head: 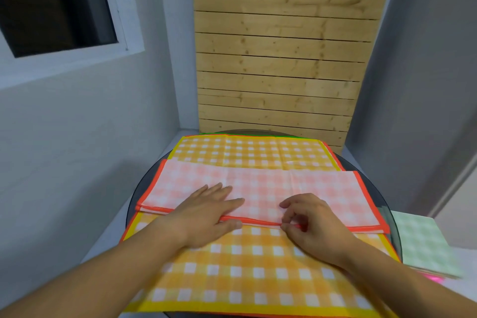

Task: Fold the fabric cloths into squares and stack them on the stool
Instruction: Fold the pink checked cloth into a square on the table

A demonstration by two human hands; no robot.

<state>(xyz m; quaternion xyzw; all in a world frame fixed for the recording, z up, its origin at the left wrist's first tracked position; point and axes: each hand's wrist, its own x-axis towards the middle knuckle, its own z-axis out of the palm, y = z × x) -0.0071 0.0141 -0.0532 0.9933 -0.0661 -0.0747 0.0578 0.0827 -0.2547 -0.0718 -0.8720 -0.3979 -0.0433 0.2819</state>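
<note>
A pink checked cloth (322, 188) with an orange hem lies folded into a long strip across the round table. It rests on a larger yellow-orange checked cloth (232, 266), spread flat, with more cloth edges showing beneath it. My left hand (206, 214) presses flat on the pink strip's near edge, fingers straight. My right hand (307, 222) pinches the orange hem of that near edge between thumb and curled fingers. A folded green checked cloth (423, 242) lies at the right on a stack.
The dark round glass table (134, 199) stands in a corner, with a grey wall and window to the left and a wooden slat panel (278, 59) behind. A pink cloth edge (433, 278) peeks from under the green one on the right.
</note>
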